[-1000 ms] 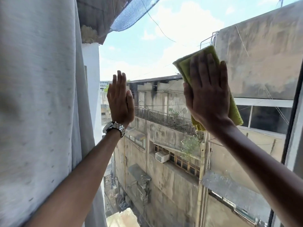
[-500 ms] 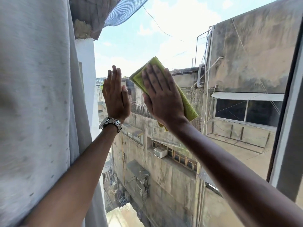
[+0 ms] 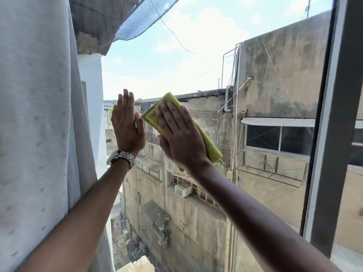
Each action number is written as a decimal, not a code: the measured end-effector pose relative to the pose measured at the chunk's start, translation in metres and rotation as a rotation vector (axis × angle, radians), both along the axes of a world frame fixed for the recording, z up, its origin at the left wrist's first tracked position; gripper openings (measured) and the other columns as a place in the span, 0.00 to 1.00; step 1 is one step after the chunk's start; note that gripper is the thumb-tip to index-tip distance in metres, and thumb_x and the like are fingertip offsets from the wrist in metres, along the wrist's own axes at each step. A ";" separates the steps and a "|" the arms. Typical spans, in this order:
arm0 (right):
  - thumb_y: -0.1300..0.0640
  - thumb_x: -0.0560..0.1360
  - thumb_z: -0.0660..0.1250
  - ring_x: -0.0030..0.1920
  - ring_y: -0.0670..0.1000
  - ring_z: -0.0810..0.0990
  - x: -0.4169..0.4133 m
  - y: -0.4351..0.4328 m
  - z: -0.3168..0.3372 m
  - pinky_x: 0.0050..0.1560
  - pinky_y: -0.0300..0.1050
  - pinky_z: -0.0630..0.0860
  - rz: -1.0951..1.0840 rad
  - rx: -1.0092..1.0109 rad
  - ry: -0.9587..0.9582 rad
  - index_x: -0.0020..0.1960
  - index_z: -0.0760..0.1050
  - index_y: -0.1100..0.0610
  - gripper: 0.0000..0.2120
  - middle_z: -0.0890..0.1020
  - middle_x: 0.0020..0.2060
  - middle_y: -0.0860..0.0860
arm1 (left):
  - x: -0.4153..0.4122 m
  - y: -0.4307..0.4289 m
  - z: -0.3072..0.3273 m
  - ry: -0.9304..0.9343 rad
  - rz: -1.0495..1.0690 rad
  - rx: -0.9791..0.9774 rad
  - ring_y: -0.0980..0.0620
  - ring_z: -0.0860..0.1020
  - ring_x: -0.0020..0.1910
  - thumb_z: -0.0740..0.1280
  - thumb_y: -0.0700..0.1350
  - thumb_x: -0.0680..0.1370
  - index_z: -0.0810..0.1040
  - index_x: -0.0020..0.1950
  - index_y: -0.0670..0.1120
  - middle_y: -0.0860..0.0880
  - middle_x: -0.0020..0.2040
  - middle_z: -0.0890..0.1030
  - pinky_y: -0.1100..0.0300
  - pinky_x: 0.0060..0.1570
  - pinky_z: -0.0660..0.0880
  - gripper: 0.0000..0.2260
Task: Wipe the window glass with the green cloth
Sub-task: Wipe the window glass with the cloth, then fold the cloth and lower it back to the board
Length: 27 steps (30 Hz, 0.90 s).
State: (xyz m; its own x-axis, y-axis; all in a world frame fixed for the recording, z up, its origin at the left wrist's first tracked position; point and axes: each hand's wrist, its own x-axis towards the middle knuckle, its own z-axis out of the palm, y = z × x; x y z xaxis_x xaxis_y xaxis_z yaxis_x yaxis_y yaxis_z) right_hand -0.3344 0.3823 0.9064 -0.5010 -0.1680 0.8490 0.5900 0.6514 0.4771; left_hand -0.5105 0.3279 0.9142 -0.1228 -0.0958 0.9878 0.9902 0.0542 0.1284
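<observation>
The window glass (image 3: 196, 61) fills the middle of the view, with sky and weathered buildings behind it. My right hand (image 3: 181, 136) lies flat on the folded green cloth (image 3: 211, 149) and presses it against the pane, fingers pointing up and left. The cloth sticks out above the fingertips and to the lower right of the palm. My left hand (image 3: 127, 123) rests flat on the glass just left of the cloth, fingers together and upward, holding nothing. A metal watch (image 3: 120, 157) sits on its wrist.
A pale curtain (image 3: 39, 124) hangs along the left side, close to my left forearm. A grey window frame post (image 3: 334, 124) runs down the right side. Blue netting (image 3: 145, 16) hangs outside at the top.
My right hand has swept the green cloth leftward and slightly down across the glass, from the right part of the pane to beside my left hand. The left hand has stayed in place.
</observation>
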 end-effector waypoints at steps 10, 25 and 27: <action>0.47 0.84 0.51 0.81 0.58 0.55 0.041 0.011 -0.007 0.81 0.57 0.53 -0.077 0.078 -0.178 0.81 0.54 0.60 0.30 0.58 0.81 0.59 | 0.002 -0.004 -0.001 -0.006 0.002 -0.032 0.44 0.58 0.83 0.51 0.42 0.84 0.59 0.81 0.41 0.41 0.83 0.60 0.40 0.82 0.56 0.24; 0.42 0.78 0.66 0.70 0.63 0.73 0.188 0.011 -0.030 0.68 0.62 0.71 -0.202 -0.019 -0.193 0.80 0.60 0.49 0.33 0.71 0.73 0.64 | 0.116 -0.051 -0.013 -0.292 -0.075 -0.266 0.41 0.73 0.66 0.47 0.60 0.84 0.74 0.71 0.41 0.38 0.68 0.75 0.45 0.68 0.71 0.29; 0.43 0.78 0.66 0.59 0.62 0.78 0.194 0.001 -0.046 0.57 0.58 0.74 -0.190 -0.146 0.016 0.77 0.61 0.56 0.34 0.78 0.64 0.64 | 0.162 -0.053 -0.047 -0.198 -0.307 -0.444 0.45 0.74 0.60 0.46 0.69 0.80 0.72 0.71 0.42 0.41 0.63 0.77 0.52 0.65 0.71 0.37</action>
State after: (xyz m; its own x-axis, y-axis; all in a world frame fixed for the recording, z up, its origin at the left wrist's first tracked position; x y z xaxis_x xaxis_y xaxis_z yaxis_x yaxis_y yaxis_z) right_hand -0.1407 0.3838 0.8606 -0.4983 0.0530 0.8654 0.7150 0.5897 0.3756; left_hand -0.3488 0.2746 0.8672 -0.2665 0.3920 0.8805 0.9284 -0.1411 0.3438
